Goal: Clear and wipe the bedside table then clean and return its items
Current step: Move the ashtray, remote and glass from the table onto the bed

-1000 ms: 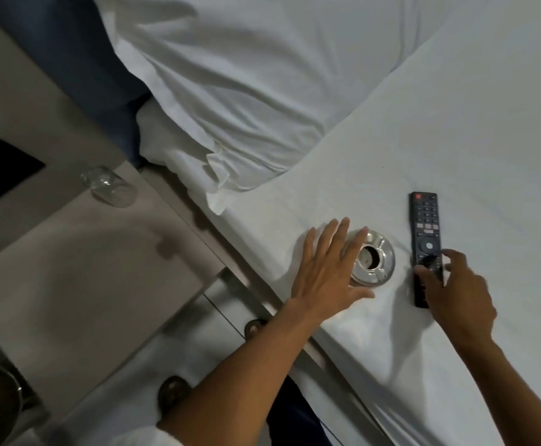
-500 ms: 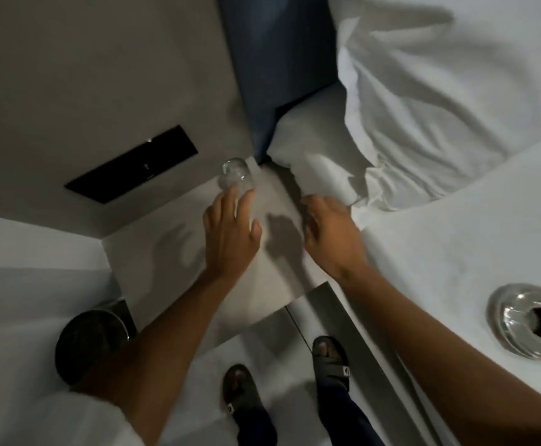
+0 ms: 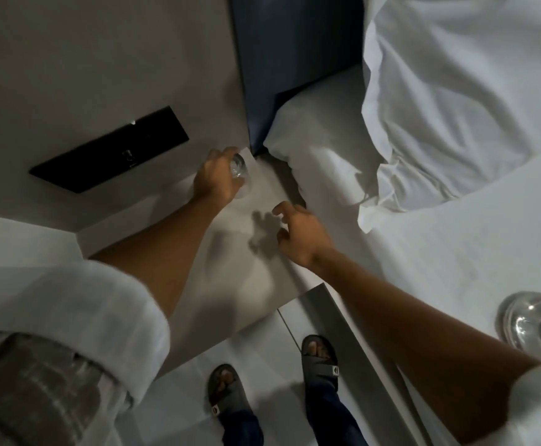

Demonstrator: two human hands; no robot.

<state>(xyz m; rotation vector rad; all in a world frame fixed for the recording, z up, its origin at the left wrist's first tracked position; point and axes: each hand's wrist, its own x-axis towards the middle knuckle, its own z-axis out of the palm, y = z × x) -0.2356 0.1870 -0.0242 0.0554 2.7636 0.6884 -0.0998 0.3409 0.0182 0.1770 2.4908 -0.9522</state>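
My left hand (image 3: 215, 180) is wrapped around a clear drinking glass (image 3: 239, 170) at the back corner of the grey bedside table (image 3: 230, 284), close to the wall. My right hand (image 3: 301, 233) hovers over the table's right side near the bed edge, fingers loosely curled and holding nothing. A silver metal ashtray (image 3: 536, 329) lies on the white bed sheet at the far right. The remote control is out of view.
A black switch panel (image 3: 111, 149) is set in the wall behind the table. White pillows (image 3: 439, 107) lie against a dark blue headboard (image 3: 295, 59). My feet in grey sandals (image 3: 227, 391) stand on the light floor below the table.
The view swung from the bed to the bedside table. My left hand left the ashtray, reached the glass and closed round it. My right hand let go of the remote and came over the table.
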